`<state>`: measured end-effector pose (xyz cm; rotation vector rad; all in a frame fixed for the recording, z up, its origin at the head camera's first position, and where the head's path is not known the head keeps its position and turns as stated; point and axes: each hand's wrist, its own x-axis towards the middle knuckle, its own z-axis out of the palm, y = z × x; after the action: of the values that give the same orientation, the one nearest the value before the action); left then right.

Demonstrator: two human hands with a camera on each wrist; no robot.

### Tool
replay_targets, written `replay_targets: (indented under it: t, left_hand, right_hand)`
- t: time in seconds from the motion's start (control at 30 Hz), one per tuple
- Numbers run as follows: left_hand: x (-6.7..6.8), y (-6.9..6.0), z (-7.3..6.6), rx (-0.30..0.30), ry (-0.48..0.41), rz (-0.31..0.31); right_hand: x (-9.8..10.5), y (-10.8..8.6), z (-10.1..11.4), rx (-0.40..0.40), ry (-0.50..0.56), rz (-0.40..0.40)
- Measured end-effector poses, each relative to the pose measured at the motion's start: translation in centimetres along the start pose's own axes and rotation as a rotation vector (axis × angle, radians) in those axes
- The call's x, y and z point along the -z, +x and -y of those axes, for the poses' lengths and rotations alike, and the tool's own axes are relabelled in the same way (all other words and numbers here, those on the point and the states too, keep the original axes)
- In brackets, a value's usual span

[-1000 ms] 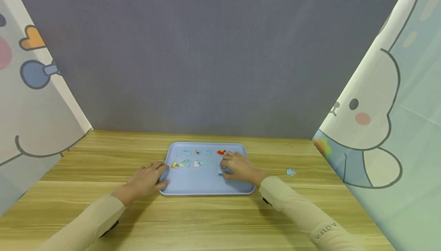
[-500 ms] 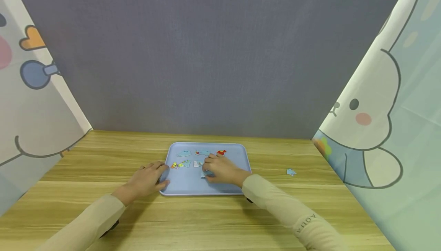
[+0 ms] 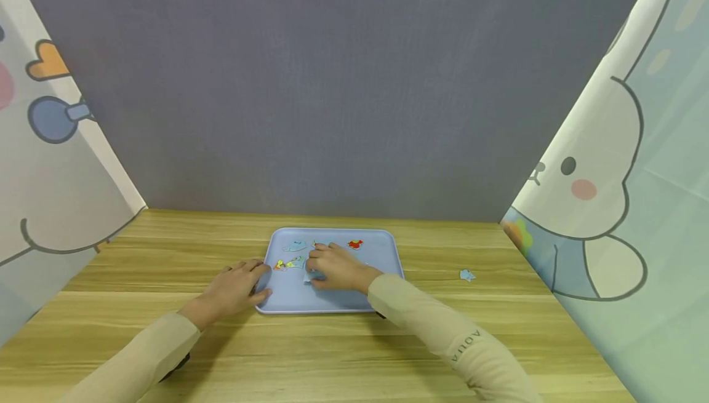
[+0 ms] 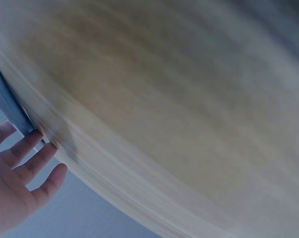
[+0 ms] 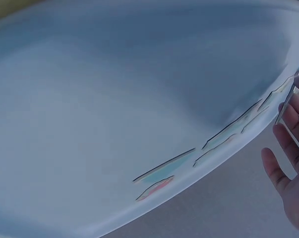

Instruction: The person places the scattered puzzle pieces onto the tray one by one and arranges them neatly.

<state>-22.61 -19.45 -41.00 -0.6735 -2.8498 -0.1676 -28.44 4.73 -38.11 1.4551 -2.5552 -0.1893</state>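
My right hand is over the middle of the pale blue tray, pinching a light blue puzzle piece. In the right wrist view that puzzle piece stands on edge between the fingertips. Several flat puzzle pieces lie towards the tray's far side, among them a light blue one, a yellow-patterned one and a red one. My right hand partly covers others. With relaxed fingers, my left hand rests at the tray's left rim.
One light blue puzzle piece lies on the wooden table, to the right of the tray. A grey panel rises behind the table. Cartoon-printed sheets border both sides.
My right hand has moved left across the tray with the puzzle piece in its fingers. Behind it, a piece at the tray's right shows again. My left hand stays at the rim.
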Motion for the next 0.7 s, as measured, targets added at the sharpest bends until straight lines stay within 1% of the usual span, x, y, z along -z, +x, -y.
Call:
replay_targets:
  t: [0.17,0.43,0.7]
  left_hand:
    - [0.1,0.0,0.0,0.003,0.004,0.002]
    - [0.1,0.0,0.0,0.0,0.003,0.008]
    - [0.1,0.0,0.1,-0.017,0.008,-0.004]
  right_hand:
    - [0.0,0.9,0.7,0.01,0.007,0.01]
    - [-0.2,2.2,1.4,0.038,0.014,0.002]
    - [-0.4,3.4,2.1,0.032,0.015,0.049]
